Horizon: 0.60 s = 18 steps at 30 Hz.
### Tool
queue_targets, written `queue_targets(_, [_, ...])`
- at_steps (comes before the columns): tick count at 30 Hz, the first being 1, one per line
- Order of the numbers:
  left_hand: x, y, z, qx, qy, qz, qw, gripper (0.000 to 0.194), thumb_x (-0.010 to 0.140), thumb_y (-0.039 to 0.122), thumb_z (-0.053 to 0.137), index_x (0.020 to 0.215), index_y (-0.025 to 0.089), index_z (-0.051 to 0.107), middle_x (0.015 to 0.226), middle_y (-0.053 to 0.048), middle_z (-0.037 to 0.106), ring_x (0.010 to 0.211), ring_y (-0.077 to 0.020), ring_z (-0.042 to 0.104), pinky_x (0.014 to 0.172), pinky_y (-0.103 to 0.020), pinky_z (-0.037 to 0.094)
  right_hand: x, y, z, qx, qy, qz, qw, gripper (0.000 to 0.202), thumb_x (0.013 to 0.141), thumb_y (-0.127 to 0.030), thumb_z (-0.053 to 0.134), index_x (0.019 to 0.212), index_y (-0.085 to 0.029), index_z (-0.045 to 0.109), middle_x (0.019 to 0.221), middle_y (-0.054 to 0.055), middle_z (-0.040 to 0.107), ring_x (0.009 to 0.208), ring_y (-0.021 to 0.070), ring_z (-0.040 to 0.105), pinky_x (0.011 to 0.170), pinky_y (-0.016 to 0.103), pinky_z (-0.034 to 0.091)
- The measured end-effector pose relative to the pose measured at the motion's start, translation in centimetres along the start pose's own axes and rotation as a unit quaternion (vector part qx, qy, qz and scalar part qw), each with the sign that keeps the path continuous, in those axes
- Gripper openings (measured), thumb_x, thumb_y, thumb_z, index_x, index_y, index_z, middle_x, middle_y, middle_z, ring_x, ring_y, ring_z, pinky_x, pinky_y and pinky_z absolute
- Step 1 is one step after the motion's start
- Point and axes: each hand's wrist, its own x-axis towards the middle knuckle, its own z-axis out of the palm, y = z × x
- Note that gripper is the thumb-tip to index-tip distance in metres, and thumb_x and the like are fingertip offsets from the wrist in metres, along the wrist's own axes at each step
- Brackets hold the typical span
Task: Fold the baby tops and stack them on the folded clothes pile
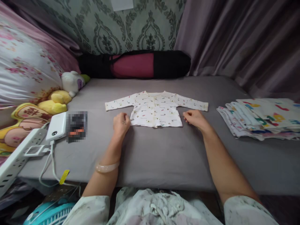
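Note:
A small white long-sleeved baby shirt (pixel 154 109) with a scattered print lies flat and face up, both sleeves spread out sideways. Down its middle runs a button front. My left hand (pixel 121 122) rests by the shirt's lower left corner, its fingers curled closed; whether they pinch the edge of the cloth is hidden. Just off the lower right corner is my right hand (pixel 194 118), fingers curled together with a small gap to the cloth and nothing visible in them.
A stack of folded printed clothes (pixel 264 118) lies at the right. On the left are a white power bank (pixel 56 126), a power strip (pixel 21 159), cables and plush toys (pixel 56 100). A long black and dark red bag (pixel 133 65) lies along the back wall.

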Motion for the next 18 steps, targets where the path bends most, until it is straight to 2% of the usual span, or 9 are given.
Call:
queue_targets(3, [0.4, -0.9, -0.1, -0.023, -0.056, -0.049, 0.997, 0.03, 0.084, 0.03, 0.044, 0.096, 0.016, 0.068, 0.092, -0.011, 0.07, 0.089, -0.024, 0.063, 0.078, -0.032, 0.044, -0.3, 0.1, -0.2, -0.07, -0.04, 0.032, 0.996, 0.032, 0.081, -0.045, 0.057, 0.074, -0.017, 0.07, 0.06, 0.003, 0.065, 0.056, 0.0151, 0.058, 0.051, 0.023, 0.037])
queue_targets(8, [-0.1, 0.0, -0.4, -0.057, -0.09, -0.057, 0.993, 0.03, 0.082, 0.037, 0.049, 0.091, 0.016, 0.068, 0.083, -0.008, 0.07, 0.081, -0.0212, 0.063, 0.07, -0.027, 0.042, -1.5, -2.0, 0.8, -0.08, -0.038, -0.018, 0.996, 0.019, 0.077, -0.036, 0.062, 0.073, -0.018, 0.067, 0.068, 0.002, 0.066, 0.062, 0.0126, 0.056, 0.053, 0.021, 0.035])
queue_targets(10, [-0.2, 0.3, -0.5, -0.063, -0.102, -0.051, 0.992, 0.03, 0.082, 0.038, 0.05, 0.089, 0.016, 0.068, 0.078, -0.007, 0.069, 0.077, -0.0204, 0.062, 0.067, -0.027, 0.041, -1.8, -2.5, 0.9, -0.039, -0.041, -0.003, 0.998, 0.016, 0.079, -0.032, 0.06, 0.074, -0.017, 0.065, 0.062, 0.001, 0.063, 0.056, 0.0105, 0.052, 0.05, 0.02, 0.033])
queue_targets(12, [-0.3, 0.4, -0.6, -0.072, -0.115, -0.046, 0.99, 0.03, 0.081, 0.039, 0.05, 0.085, 0.016, 0.068, 0.072, -0.005, 0.067, 0.073, -0.0197, 0.061, 0.064, -0.026, 0.04, -1.9, -2.8, 0.9, 0.025, -0.064, 0.055, 0.996, 0.017, 0.083, -0.032, 0.057, 0.077, -0.017, 0.063, 0.051, -0.002, 0.056, 0.046, 0.0087, 0.045, 0.044, 0.02, 0.029])
queue_targets(15, [-0.5, 0.5, -0.8, -0.1, -0.125, -0.052, 0.986, 0.03, 0.08, 0.041, 0.051, 0.078, 0.016, 0.067, 0.065, -0.002, 0.062, 0.066, -0.0178, 0.058, 0.059, -0.025, 0.037, -1.9, -2.9, 0.5, 0.127, -0.129, 0.12, 0.976, 0.02, 0.087, -0.033, 0.055, 0.076, -0.017, 0.06, 0.043, -0.005, 0.047, 0.038, 0.0065, 0.038, 0.039, 0.019, 0.021])
queue_targets(18, [-0.7, 0.7, -1.2, -0.163, -0.123, -0.068, 0.976, 0.031, 0.078, 0.043, 0.052, 0.076, 0.015, 0.066, 0.059, -0.001, 0.057, 0.058, -0.0144, 0.052, 0.053, -0.024, 0.033, -1.8, -2.9, 0.1, 0.174, -0.184, 0.131, 0.958, 0.026, 0.085, -0.036, 0.06, 0.067, -0.017, 0.056, 0.042, -0.007, 0.043, 0.036, 0.0042, 0.033, 0.037, 0.018, 0.016])
